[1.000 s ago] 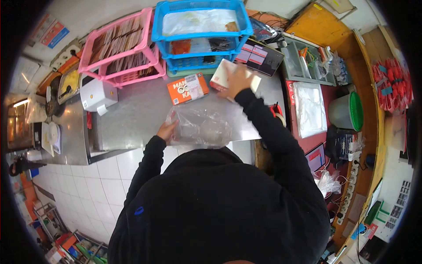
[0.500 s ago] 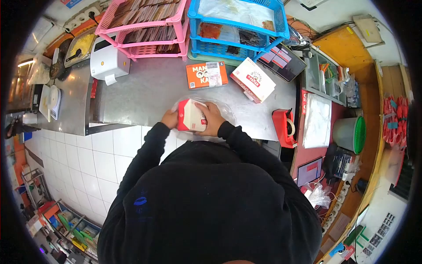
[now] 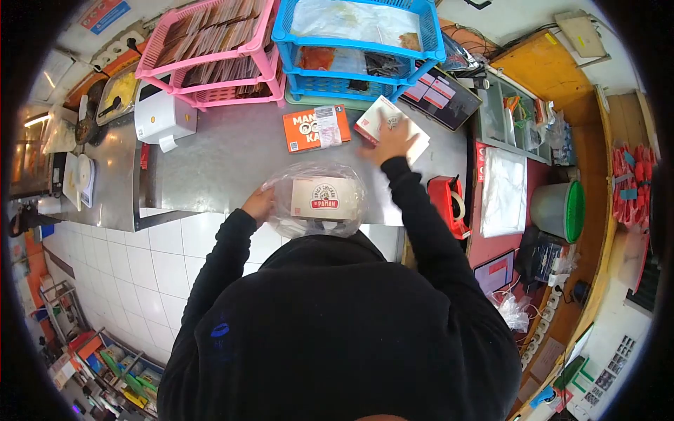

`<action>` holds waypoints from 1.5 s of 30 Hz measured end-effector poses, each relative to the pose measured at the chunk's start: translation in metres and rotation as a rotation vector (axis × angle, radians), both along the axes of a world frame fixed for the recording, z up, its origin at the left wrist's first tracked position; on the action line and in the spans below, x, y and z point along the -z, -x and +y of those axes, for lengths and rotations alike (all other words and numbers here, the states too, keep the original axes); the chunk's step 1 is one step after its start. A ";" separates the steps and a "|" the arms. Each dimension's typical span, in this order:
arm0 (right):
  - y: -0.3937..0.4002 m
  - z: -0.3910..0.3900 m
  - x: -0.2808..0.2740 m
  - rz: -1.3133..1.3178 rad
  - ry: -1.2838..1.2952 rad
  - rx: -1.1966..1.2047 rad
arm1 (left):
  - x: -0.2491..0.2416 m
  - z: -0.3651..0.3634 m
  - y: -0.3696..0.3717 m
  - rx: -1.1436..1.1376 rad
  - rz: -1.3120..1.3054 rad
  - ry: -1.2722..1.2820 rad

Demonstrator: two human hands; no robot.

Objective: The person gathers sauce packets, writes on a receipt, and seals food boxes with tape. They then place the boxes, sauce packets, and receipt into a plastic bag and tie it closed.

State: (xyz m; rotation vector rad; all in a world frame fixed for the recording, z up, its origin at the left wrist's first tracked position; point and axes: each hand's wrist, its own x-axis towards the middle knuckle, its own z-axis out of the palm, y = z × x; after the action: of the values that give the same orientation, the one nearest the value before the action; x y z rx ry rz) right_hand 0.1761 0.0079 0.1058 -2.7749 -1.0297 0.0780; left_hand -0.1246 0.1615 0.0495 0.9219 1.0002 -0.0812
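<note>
Clear plastic bag [image 3: 280,210], its edge pinched by the left hand [image 3: 260,204]; inside, a box [image 3: 324,198] now lies released — one bagged; beyond, the right hand [image 3: 395,143] has shifted to another box [image 3: 372,123], fingers spread — whether gripping, I cannot tell.

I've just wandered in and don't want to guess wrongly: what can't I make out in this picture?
All in the head view:
Contents of the white cardboard box inside the clear plastic bag: hidden by its printed panel.
How firm the right hand's grip is on the second white cardboard box: the hand is blurred.
Fine print on the orange cardboard box's white label: too small.
Far end of the pink plastic rack: cut off by the top edge.
</note>
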 end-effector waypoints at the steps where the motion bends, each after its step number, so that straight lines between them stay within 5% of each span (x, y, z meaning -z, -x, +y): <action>1: -0.025 -0.003 0.009 0.004 0.176 0.068 | -0.006 -0.002 -0.003 -0.031 -0.020 0.054; 4: -0.049 -0.002 -0.010 0.143 0.233 -0.001 | 0.001 0.008 0.004 -0.032 -0.015 0.074; 8: 0.005 -0.012 -0.053 0.118 -0.063 -0.223 | -0.018 0.008 0.006 -0.036 -0.091 0.146; 11: 0.065 -0.013 -0.042 0.410 -0.358 -0.459 | -0.048 -0.008 -0.024 0.077 0.045 0.105; 14: 0.114 -0.008 -0.004 0.569 -0.609 -0.575 | -0.041 -0.011 -0.030 0.155 -0.142 0.216; 21: 0.118 -0.039 -0.005 0.313 0.024 -0.628 | -0.030 0.026 -0.010 0.307 -0.008 0.192; 23: 0.120 -0.035 -0.005 0.336 -0.002 -0.612 | -0.058 -0.004 -0.037 0.282 -0.028 0.183; 26: 0.104 -0.023 -0.003 0.312 -0.208 -0.493 | -0.038 0.001 -0.035 0.248 0.011 0.068; 27: 0.077 -0.017 0.004 0.332 -0.330 -0.465 | -0.024 0.011 -0.024 0.222 -0.134 -0.043; 29: 0.008 -0.015 0.019 0.199 -0.340 -0.245 | -0.037 0.023 -0.012 0.346 0.038 -0.348; 31: -0.044 -0.015 0.031 0.012 0.075 0.024 | -0.050 0.022 -0.011 0.415 0.201 -0.592; 35: -0.080 -0.008 0.041 0.264 0.369 0.099 | -0.009 -0.002 -0.017 0.383 -0.212 -0.881; 39: -0.043 -0.028 -0.027 0.233 0.189 -0.117 | -0.044 -0.021 -0.017 0.196 -0.088 -0.510; 45: 0.067 -0.021 -0.089 0.356 0.058 -0.524 | -0.036 -0.013 -0.035 0.260 -0.006 -0.333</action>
State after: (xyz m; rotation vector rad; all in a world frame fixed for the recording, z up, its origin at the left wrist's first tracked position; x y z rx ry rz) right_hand 0.1091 -0.0134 0.1948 -2.3331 -1.6216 0.6499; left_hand -0.0897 0.1490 0.0858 1.3548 0.8981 -0.1320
